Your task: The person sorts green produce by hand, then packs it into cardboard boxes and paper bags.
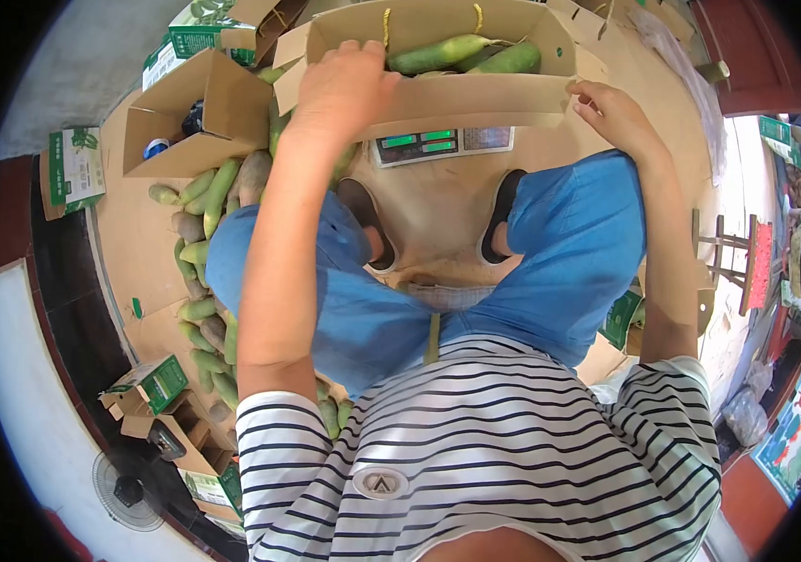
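An open cardboard box [475, 98] with yellow rope handles stands in front of me, with several green radishes [442, 54] lying inside. My left hand [344, 89] is over the box's left front corner, its fingers bent down across the edge. At the right front corner, my right hand [611, 114] has thumb and fingertips apart at the end of the front flap. Below the box, a digital scale [442, 143] with lit green displays shows partly; the box hides the rest of it.
A smaller open box [196, 112] with dark and blue items stands to the left. Several radishes [220, 197] are heaped along my left leg. A fan [127, 489] is at the lower left, a red stool [758, 265] at the right.
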{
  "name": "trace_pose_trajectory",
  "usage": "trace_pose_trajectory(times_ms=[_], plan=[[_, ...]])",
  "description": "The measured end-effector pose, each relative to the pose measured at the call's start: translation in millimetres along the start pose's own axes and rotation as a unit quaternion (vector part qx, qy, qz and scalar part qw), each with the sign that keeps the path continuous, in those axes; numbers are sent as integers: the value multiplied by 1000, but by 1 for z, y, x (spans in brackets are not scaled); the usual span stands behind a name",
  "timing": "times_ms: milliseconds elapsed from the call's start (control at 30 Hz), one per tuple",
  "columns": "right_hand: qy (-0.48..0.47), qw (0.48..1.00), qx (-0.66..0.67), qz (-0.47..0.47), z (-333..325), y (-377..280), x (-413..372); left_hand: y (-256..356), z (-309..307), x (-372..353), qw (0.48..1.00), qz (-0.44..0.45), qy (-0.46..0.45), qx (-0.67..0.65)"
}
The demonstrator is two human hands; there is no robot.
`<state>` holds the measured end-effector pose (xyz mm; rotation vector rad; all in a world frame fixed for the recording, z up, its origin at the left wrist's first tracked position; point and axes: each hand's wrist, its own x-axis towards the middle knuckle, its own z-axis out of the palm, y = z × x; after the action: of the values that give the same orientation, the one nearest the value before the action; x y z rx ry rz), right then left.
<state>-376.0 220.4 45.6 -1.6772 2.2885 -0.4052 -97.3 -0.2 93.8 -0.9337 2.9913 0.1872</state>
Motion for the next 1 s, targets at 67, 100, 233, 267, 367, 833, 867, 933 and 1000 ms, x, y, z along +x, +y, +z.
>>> trace_pose_trajectory(times_ms=[67, 100, 233, 267, 367, 833, 867, 933, 1000], plan=[[5, 1000, 3, 1, 1, 3, 2, -8, 1, 1, 999, -1, 25, -29], [8, 1000, 4, 3, 0, 3, 2, -15, 5, 1, 998, 3, 39, -45], [10, 999, -12, 31, -5, -4, 2, -27, -20, 10, 998, -23, 24, -61], [20, 999, -8, 28, -6, -5, 3, -28, -29, 12, 997, -36, 16, -61], [54, 998, 4, 15, -3, -3, 6, -49, -24, 32, 995, -66, 50, -60], [271, 940, 180, 105, 16, 35, 38, -157, 85, 72, 954, -201, -78, -209], [310, 933, 127, 131, 26, 38, 46, -148, 83, 72, 948, -210, -84, -223], [300, 933, 68, 188, 34, 39, 58, -146, 86, 75, 941, -233, -88, -230], [204, 945, 56, 249, 34, 36, 67, -150, 93, 81, 937, -261, -85, -215]])
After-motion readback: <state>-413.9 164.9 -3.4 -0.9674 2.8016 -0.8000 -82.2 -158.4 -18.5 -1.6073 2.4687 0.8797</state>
